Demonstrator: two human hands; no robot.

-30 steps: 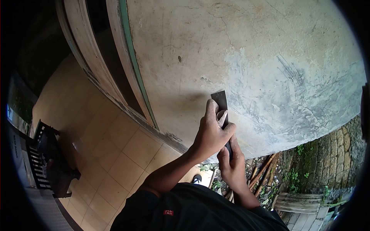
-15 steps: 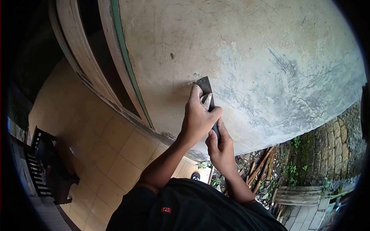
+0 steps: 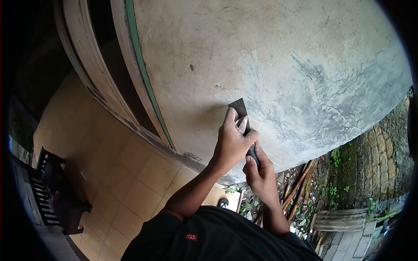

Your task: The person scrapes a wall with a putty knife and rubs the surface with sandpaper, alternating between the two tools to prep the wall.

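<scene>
A putty knife (image 3: 239,105) with a dark, flat blade and a black handle points up at the wall (image 3: 187,39). My left hand (image 3: 231,141), dusted with white powder, is closed round the blade's lower part, fingers pressed along it. Just below, my right hand (image 3: 262,178) grips the handle. The blade's edge overlaps the wall beside a pale, scraped patch (image 3: 296,113) with grey streaks. Small chips mark the surface a little above the blade tip.
A wooden frame with a green edge (image 3: 140,61) borders the wall at left. Below lie floor tiles (image 3: 143,178) and a dark slatted bench (image 3: 58,191). Sticks (image 3: 297,187), plants and a mossy block wall (image 3: 376,152) are at lower right.
Both hands and the putty knife have moved down and slightly right across the wall, with the grip unchanged. The chipped spot by the blade now shows more fully.
</scene>
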